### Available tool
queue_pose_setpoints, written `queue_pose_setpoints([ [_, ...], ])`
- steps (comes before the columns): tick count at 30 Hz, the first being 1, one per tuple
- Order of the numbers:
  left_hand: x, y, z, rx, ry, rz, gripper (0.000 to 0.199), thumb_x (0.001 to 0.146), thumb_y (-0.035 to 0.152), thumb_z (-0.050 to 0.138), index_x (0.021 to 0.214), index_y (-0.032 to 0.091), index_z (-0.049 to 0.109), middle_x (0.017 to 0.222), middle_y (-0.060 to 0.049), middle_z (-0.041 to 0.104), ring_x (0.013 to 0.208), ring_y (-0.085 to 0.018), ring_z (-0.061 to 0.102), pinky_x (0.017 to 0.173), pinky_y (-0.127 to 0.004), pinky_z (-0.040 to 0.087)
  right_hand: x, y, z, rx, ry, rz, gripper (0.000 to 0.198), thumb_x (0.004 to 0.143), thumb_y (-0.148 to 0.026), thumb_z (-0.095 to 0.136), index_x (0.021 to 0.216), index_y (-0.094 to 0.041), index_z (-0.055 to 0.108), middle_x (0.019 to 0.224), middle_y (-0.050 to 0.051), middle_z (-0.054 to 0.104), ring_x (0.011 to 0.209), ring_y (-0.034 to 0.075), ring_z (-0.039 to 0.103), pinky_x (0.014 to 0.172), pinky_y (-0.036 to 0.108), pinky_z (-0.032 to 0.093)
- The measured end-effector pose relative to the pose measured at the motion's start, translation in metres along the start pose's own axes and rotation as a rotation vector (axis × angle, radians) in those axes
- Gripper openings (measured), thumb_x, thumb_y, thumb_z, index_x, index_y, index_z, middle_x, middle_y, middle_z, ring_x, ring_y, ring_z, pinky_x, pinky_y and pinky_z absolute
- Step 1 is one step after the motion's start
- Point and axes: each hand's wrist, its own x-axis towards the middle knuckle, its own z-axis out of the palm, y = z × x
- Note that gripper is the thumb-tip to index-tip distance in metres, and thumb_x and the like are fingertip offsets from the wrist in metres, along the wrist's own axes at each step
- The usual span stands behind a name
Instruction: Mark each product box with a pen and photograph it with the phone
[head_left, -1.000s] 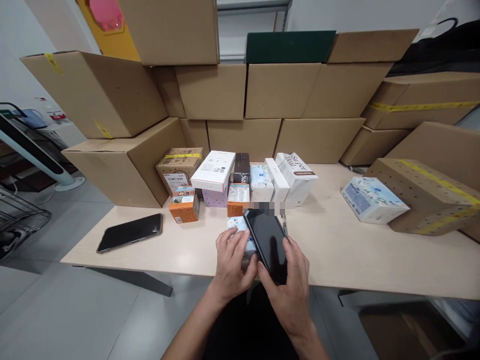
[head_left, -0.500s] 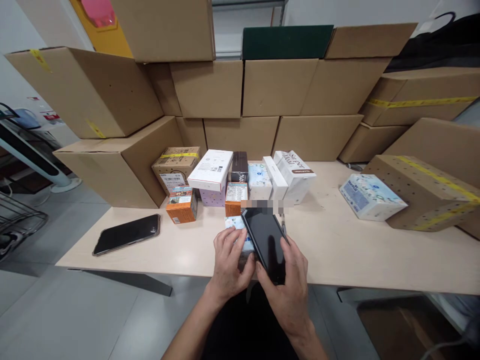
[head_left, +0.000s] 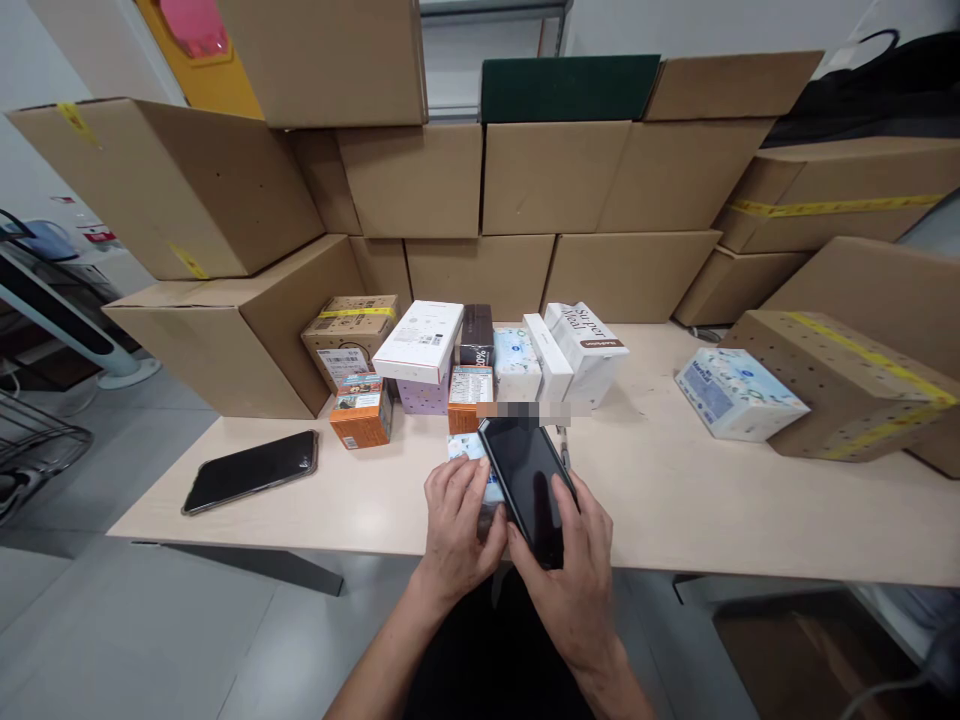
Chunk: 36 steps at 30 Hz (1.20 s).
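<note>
The dark phone (head_left: 529, 485) is held screen-up above the near edge of the surface (head_left: 675, 510), tilted toward the camera. The right hand (head_left: 574, 560) supports it from below and the right, grip closed round its lower end with the thumb lying on the glass. The left hand (head_left: 457, 520) rests on a small pale-blue packet (head_left: 471, 462) just beside the phone's left edge, fingers pressed down on it and touching the phone's side.

Step in hand, as judged: the phone is being pointed at or operated over the packet – possibly a scan (the screen reads black, so this is uncertain). A next move would call for a steady hold on the phone and the packet's label facing up.

Behind stand a row of small cartons (head_left: 465, 360); a second phone (head_left: 251, 470) lies flat well to the left, a tissue pack (head_left: 739, 392) to the right, cardboard boxes (head_left: 480, 180) stacked at the rear.

Hidden or unclear: most of the packet lies under the left hand and phone; a blurred strip covers the print behind the phone – unreadable.
</note>
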Motion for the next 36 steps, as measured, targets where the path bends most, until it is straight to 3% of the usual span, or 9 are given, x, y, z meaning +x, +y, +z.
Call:
queue_pose_setpoints([
  [30,-0.002,-0.001,0.001,-0.031,-0.006,0.004,0.071,0.085,0.019,0.062,0.150,0.016,0.033,0.135,-0.019,0.048,0.129,-0.033,0.045,0.107,-0.052,0.039,0.001,0.000,-0.005,0.047,0.000,0.027,0.068,0.086,-0.031,0.069,0.146,-0.022,0.039,0.139,0.018,0.048,0.126,0.032,0.049,0.098,0.056,0.048],
  [36,-0.001,0.000,-0.001,-0.088,0.002,-0.072,0.070,0.084,0.018,0.062,0.148,0.021,0.035,0.138,-0.017,0.044,0.133,-0.033,0.041,0.109,-0.054,0.038,0.005,0.015,-0.014,0.007,0.048,0.068,0.069,0.086,-0.038,0.068,0.146,-0.022,0.039,0.139,0.018,0.050,0.128,0.033,0.048,0.100,0.056,0.046],
])
